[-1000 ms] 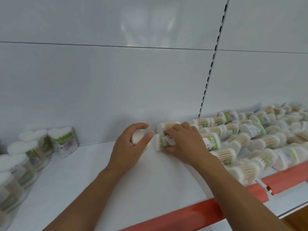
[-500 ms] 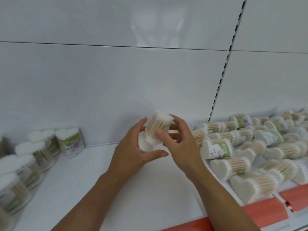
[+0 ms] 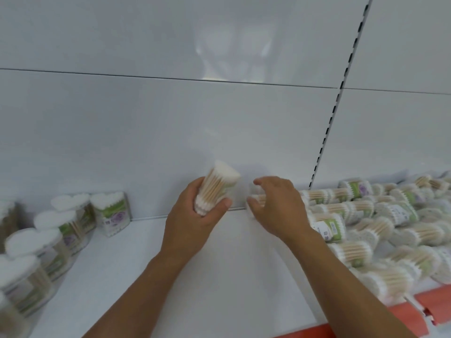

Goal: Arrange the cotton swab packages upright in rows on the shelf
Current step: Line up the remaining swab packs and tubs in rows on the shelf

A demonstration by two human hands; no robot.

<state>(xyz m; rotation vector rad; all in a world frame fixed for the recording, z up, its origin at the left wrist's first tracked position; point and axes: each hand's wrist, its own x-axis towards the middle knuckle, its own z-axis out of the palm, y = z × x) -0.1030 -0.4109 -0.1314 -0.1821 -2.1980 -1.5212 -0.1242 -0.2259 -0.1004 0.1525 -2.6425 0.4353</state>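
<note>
My left hand (image 3: 192, 220) grips a cotton swab package (image 3: 220, 185) above the white shelf (image 3: 231, 276), tilted with its white end up and to the right. My right hand (image 3: 280, 208) is at the left end of a pile of lying packages (image 3: 366, 230). Its thumb and fingers curl round the end of a lying package (image 3: 255, 197), which is blurred and mostly hidden by the hand. Several heart-shaped packages stand upright in rows (image 3: 70, 215) at the left, the nearest one to my hands (image 3: 112, 212) against the back wall.
The white back panel rises right behind the shelf, with a black slotted upright (image 3: 324, 132) at the right. A red price strip (image 3: 432, 301) runs along the front edge. Bare shelf surface lies between the upright rows and the pile.
My right hand has let go of the package held by both hands and moved right to the pile. My left hand alone now holds that package, slightly lower.
</note>
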